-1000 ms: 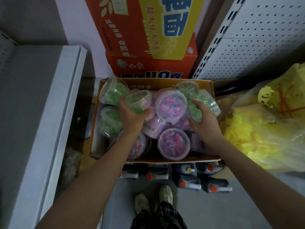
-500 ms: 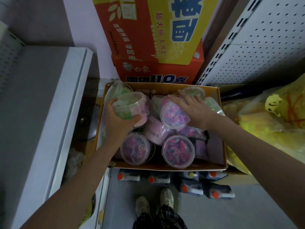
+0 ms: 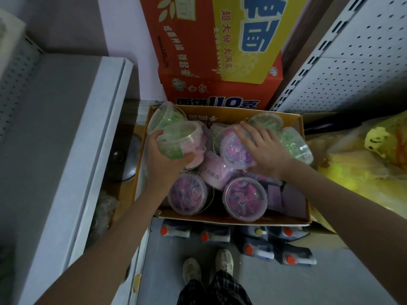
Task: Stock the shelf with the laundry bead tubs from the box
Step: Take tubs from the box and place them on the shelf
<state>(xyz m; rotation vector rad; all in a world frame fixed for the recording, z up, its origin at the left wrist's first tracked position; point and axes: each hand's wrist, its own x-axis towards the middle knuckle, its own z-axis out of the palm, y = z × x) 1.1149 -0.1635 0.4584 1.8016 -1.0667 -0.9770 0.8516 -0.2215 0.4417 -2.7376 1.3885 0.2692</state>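
The upper carton (image 3: 220, 29) carries huge blue characters. Only 面 is whole; the one above it is cut off by the frame. Beside them, red print reads 超大份 大满足. The white lettering on its orange side runs sideways and is too skewed to read. The lower carton (image 3: 220, 91) shows the brand 白象 beside what looks like an elephant emblem, and below that 面饼110克. A pink tub (image 3: 214, 172) lying on its side bears 衣凝珠, with the start of the line hidden.

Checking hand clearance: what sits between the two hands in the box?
Head view: a pink-labelled tub lies on its side between left hand and right hand.
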